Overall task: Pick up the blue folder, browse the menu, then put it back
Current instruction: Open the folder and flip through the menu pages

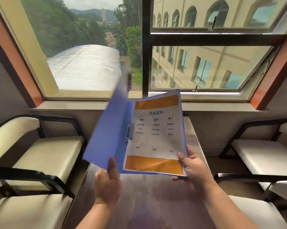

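The blue folder is being held open in the air above the wooden surface, in front of the window. Its lower left edge is being pinched by the left hand, thumb on the inside of the blurred, raised cover. The lower right corner is being grasped by the right hand, thumb pressed on the menu, a white sheet with orange bands that is being shown inside. Cream chairs are being seen on both sides.

Bright daylight from the window; fisheye edges, slight blur.
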A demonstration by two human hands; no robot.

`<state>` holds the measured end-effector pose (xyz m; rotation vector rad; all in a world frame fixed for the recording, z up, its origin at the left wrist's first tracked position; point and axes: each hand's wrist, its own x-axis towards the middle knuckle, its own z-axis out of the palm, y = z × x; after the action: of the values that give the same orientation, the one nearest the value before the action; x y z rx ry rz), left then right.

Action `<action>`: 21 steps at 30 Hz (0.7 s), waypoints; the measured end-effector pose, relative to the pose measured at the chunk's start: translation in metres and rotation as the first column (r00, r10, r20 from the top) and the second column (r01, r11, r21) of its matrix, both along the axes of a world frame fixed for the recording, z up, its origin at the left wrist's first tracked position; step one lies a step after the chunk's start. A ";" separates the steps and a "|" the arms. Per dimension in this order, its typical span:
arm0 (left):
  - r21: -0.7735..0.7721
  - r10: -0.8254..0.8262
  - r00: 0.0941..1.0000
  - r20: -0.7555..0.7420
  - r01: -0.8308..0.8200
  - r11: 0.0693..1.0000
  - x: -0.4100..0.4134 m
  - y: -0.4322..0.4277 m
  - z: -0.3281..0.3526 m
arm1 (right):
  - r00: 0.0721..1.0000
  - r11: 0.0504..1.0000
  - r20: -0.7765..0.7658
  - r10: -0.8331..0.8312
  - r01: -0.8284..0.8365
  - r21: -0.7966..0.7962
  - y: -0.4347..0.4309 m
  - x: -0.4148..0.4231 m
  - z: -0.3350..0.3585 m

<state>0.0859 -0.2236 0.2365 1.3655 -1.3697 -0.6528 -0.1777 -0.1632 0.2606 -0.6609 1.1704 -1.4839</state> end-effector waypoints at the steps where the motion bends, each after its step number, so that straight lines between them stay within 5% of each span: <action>1: 0.087 0.073 0.991 -0.114 -0.064 0.994 -0.001 -0.002 0.001 | 1.000 1.000 0.011 -0.020 0.020 0.003 0.000 -0.002 -0.001; 4: 0.242 0.166 0.954 -0.248 -0.105 0.965 0.000 -0.012 0.002 | 0.997 0.998 0.033 -0.065 0.066 -0.004 0.000 -0.008 0.003; 8: 0.216 0.136 0.964 -0.230 -0.086 0.973 0.008 -0.015 -0.007 | 0.998 0.998 0.026 -0.052 0.051 0.037 0.003 -0.014 -0.005; 12: 0.214 0.349 0.916 -0.198 -0.307 0.927 0.026 -0.020 -0.019 | 0.994 0.994 0.066 -0.086 0.081 0.072 0.008 -0.014 -0.023; 15: 0.224 0.444 0.896 -0.027 -0.427 0.876 0.038 -0.020 -0.019 | 0.991 0.991 0.083 -0.109 0.101 0.091 0.013 -0.012 -0.035; 17: -0.015 0.374 0.919 0.125 -0.375 0.927 0.035 -0.013 -0.012 | 0.989 0.989 0.096 -0.111 0.102 0.103 0.015 -0.010 -0.040; 19: -0.233 0.219 0.897 0.384 -0.135 0.963 0.018 -0.002 -0.002 | 0.988 0.989 0.115 -0.106 0.093 0.113 0.016 -0.006 -0.043; 21: -0.212 0.010 0.793 0.609 0.150 0.966 -0.009 0.010 0.005 | 0.987 0.990 0.124 -0.098 0.084 0.113 0.017 0.001 -0.044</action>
<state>0.0771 -0.2134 0.2412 1.3733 -1.9487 -0.0543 -0.1772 -0.1466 0.2163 -0.4365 1.1841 -1.5049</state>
